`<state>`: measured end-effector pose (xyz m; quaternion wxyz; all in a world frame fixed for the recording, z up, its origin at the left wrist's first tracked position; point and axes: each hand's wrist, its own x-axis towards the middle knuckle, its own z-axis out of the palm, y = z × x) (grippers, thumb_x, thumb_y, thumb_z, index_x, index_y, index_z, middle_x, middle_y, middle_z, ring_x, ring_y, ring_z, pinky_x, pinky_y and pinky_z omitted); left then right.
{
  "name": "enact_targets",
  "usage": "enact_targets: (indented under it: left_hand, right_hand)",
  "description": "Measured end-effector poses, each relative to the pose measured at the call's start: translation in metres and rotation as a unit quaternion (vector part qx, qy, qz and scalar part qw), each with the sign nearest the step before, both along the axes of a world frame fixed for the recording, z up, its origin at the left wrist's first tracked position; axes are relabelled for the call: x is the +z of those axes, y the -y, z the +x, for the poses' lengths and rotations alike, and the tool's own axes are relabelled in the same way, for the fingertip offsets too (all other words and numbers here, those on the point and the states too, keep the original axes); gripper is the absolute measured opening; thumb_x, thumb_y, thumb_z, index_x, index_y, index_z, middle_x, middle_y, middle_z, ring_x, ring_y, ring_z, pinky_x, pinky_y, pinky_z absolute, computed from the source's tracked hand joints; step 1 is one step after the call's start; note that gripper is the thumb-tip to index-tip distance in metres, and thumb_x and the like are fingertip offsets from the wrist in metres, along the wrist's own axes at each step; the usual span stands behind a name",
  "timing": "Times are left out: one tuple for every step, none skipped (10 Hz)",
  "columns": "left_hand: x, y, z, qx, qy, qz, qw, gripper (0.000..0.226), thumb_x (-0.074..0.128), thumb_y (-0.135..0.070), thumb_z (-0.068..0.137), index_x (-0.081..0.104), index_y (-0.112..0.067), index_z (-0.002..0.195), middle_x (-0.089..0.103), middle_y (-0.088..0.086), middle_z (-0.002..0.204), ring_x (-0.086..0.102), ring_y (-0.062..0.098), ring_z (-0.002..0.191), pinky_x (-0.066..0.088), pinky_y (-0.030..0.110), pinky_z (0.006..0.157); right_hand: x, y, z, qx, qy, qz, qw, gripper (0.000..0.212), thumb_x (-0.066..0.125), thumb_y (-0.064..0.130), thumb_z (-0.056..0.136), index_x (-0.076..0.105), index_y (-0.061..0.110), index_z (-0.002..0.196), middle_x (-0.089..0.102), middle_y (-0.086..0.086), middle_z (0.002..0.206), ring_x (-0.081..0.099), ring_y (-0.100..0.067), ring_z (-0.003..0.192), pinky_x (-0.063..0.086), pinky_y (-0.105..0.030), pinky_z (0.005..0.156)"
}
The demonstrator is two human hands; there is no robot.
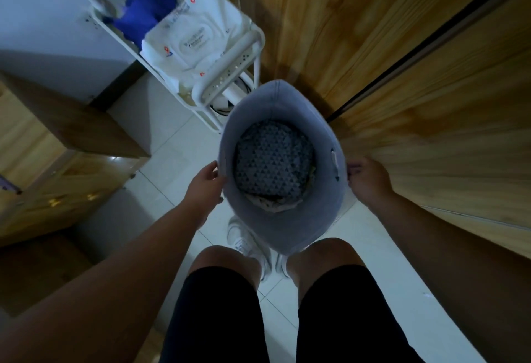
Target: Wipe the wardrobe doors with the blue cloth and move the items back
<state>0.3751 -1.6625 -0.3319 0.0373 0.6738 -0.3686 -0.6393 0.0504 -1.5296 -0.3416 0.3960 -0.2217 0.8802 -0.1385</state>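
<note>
Fabric (273, 161), perhaps clothing, lies in the basket (280, 101); trolley (256, 39) behind it bears the cloth (143, 9); wardrobe doors (359, 17) right.

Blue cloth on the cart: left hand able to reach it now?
Not yet, probably. The left hand and right hand both grip the grey fabric basket. The blue cloth lies uncovered in the white cart, beside the wipes pack, so the way looks free once the basket is set down.
</note>
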Motion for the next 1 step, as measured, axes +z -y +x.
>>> enact_targets:
  left_hand:
    - [0.0426, -0.0038, 0.0030, 0.000, 0.003, 0.014, 1.000, 0.050, 0.060, -0.013, 0.098, 0.054, -0.020, 0.147, 0.065, -0.001, 0.121, 0.059, 0.024, 0.120, 0.054, 0.046, 0.094]
  right_hand:
    - [0.0368, -0.0079, 0.0021, -0.064, 0.021, -0.026, 0.997, 0.019, 0.064, 0.011, 0.089, 0.074, 0.021, 0.102, 0.076, -0.007, 0.099, 0.071, -0.029, 0.095, 0.058, -0.050, 0.090]
